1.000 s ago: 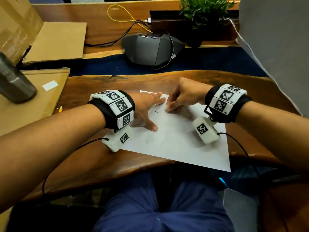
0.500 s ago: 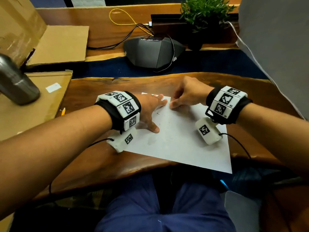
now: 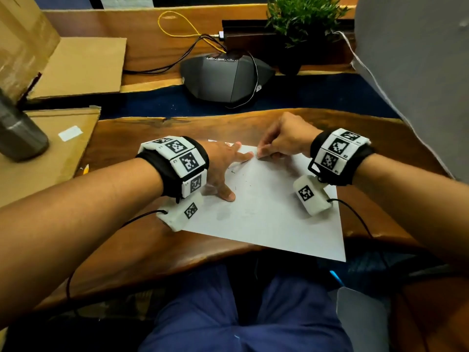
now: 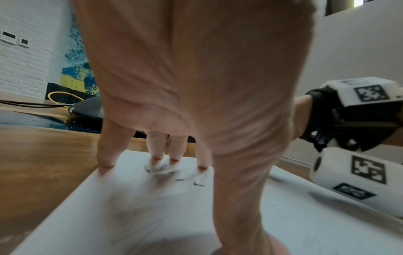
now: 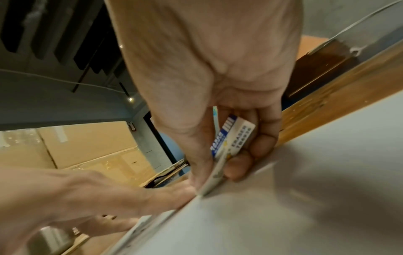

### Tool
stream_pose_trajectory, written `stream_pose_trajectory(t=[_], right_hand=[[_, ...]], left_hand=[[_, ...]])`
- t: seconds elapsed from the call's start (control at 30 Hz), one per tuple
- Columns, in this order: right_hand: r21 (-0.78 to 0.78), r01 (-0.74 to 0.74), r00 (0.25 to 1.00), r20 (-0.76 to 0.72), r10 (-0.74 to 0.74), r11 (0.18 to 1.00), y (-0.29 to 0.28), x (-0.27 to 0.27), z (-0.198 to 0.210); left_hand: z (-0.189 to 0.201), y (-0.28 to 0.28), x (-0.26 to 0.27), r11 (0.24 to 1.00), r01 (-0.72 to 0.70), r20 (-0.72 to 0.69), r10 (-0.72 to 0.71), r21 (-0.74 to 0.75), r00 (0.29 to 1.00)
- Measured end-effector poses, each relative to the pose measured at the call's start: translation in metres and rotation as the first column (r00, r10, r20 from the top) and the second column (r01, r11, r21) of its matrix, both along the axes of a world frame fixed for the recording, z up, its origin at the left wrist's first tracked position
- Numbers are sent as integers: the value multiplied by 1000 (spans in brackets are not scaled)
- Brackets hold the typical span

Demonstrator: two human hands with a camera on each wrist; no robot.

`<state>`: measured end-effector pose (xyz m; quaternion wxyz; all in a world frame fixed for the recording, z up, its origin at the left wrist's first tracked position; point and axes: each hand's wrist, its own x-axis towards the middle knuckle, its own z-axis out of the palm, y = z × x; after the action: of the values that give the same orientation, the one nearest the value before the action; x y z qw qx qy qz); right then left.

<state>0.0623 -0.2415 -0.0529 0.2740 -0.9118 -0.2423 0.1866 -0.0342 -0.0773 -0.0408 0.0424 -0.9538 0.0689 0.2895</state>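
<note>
R hand [image 3: 286, 139] slid eraser [image 5: 235, 137] to paper [image 3: 266, 219] edge, pinching it; L hand [image 3: 218, 166] spread flat.

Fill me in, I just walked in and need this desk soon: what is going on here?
A person is rubbing out pencil marks. The right hand grips a white block eraser in a blue-and-white sleeve, its tip on the far edge of a white paper sheet. The left hand presses the sheet flat on the brown wooden table with spread fingers. A few marks show beside them.
</note>
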Motion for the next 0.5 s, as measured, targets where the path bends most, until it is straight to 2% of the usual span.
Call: stream_pose_trajectory(t=[0.07, 0.17, 0.23, 0.33, 0.37, 0.47, 0.5], right_hand=[[-8, -4, 1000, 25, 4, 1000, -1, -1, -1], [-158, -210, 977, -62, 203, 965, -5, -8, 5], [-129, -172, 984, -68, 164, 977, -6, -6, 4], [7, -5, 1000, -21, 5, 1000, -6, -3, -1], [8, -18, 1000, -9, 18, 1000, -7, -5, -1], [-130, -252, 967, -70, 244, 959, -10, -17, 4], [-152, -291, 955, -106, 277, 945, -10, -19, 6]], left_hand=[[1, 1, 1, 1000, 6, -3, -6, 11, 1000], [1, 0, 1, 1000, 3, -4, -3, 8, 1000], [1, 0, 3, 1000, 8, 1, -8, 8, 1000], [-3, 2, 3, 1000, 7, 7, -7, -1, 1000], [-4, 3, 3, 1000, 1, 8, -1, -4, 1000], [-4, 4, 3, 1000, -13, 11, 13, -10, 1000], [-4, 4, 3, 1000, -15, 9, 15, -11, 1000]])
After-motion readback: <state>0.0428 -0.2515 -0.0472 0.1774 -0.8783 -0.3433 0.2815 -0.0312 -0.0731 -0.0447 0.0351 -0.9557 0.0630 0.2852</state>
